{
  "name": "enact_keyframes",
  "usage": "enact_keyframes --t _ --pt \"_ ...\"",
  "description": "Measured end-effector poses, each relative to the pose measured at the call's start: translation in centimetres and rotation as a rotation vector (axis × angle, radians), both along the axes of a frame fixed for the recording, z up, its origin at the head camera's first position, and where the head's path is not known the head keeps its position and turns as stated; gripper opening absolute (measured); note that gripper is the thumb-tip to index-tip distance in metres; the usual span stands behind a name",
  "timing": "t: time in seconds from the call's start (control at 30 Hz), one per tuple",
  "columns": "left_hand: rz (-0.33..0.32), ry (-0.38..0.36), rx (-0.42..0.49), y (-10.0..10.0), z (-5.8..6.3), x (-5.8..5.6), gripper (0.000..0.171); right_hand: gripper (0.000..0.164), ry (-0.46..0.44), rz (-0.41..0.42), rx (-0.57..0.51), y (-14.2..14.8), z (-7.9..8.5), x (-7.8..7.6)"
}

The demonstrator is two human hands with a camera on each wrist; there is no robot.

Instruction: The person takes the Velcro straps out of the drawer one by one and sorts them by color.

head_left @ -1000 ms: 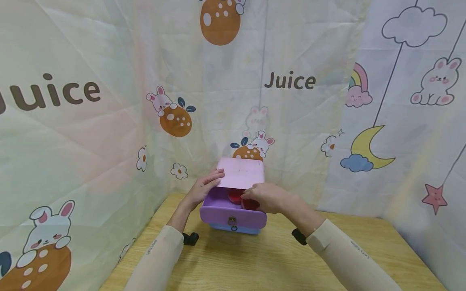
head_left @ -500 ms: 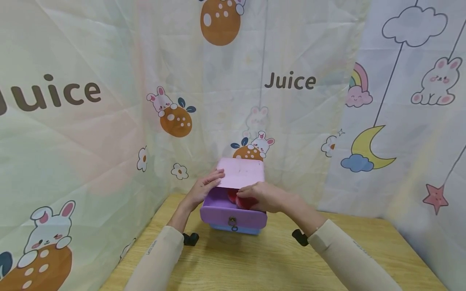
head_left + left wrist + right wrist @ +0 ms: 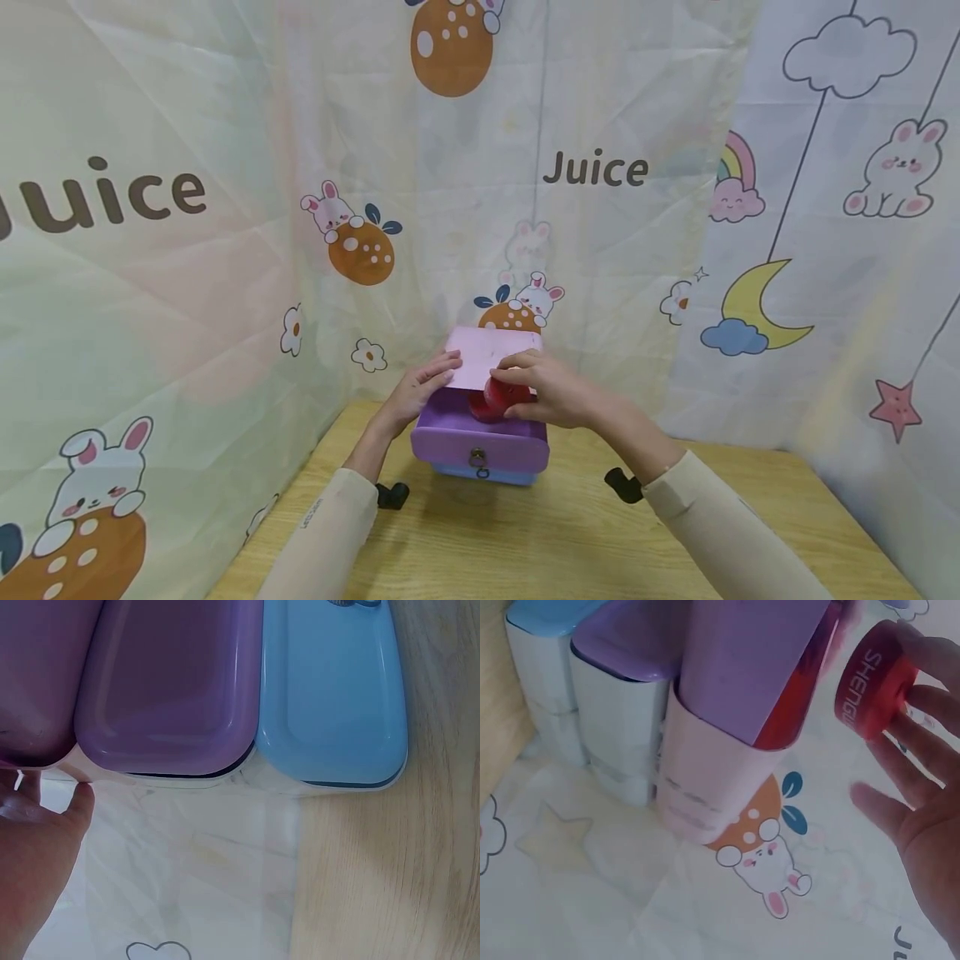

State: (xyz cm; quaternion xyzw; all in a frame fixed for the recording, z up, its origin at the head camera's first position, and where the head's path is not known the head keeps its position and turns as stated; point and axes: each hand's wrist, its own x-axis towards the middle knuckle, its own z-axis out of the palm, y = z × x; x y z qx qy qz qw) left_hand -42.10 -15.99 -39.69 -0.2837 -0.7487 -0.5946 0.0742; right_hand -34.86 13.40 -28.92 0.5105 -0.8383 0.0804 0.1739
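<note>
A small drawer cabinet (image 3: 495,358) with a pink top stands at the far side of the table, its purple drawer (image 3: 480,450) pulled out. My left hand (image 3: 416,393) rests on the cabinet's upper left side, fingers fairly straight on the pink top. Between thumb and fingers, my right hand (image 3: 555,392) holds a red round, roll-like thing (image 3: 874,679) with white letters on its side. That red thing is above the right part of the purple drawer, overlapping the front edge of the pink top. Inside the drawer, partly hidden behind it, lies another red thing (image 3: 480,408).
A blue drawer (image 3: 334,690) sits below the purple ones, pushed in. The wooden table (image 3: 480,542) stretches in front of the cabinet. Printed cloth (image 3: 615,250) hangs close behind it and along both sides. Black wrist mounts (image 3: 393,495) hang under the forearms.
My right hand has lifted the red roll-like thing up out of the purple drawer, to the level of the pink top. My left hand has stayed on the cabinet.
</note>
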Motion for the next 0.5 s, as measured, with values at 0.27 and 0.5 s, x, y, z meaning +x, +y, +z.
enact_keyframes --t 0.27,0.5 --pt "-0.007 -0.003 0.021 -0.1 -0.2 -0.1 0.038 0.048 -0.008 0.004 -0.097 1.0 -0.9 -0.1" --pt "-0.013 -0.012 0.027 -0.1 -0.4 -0.4 0.039 0.045 -0.04 -0.081 -0.26 2.4 -1.8 -0.8"
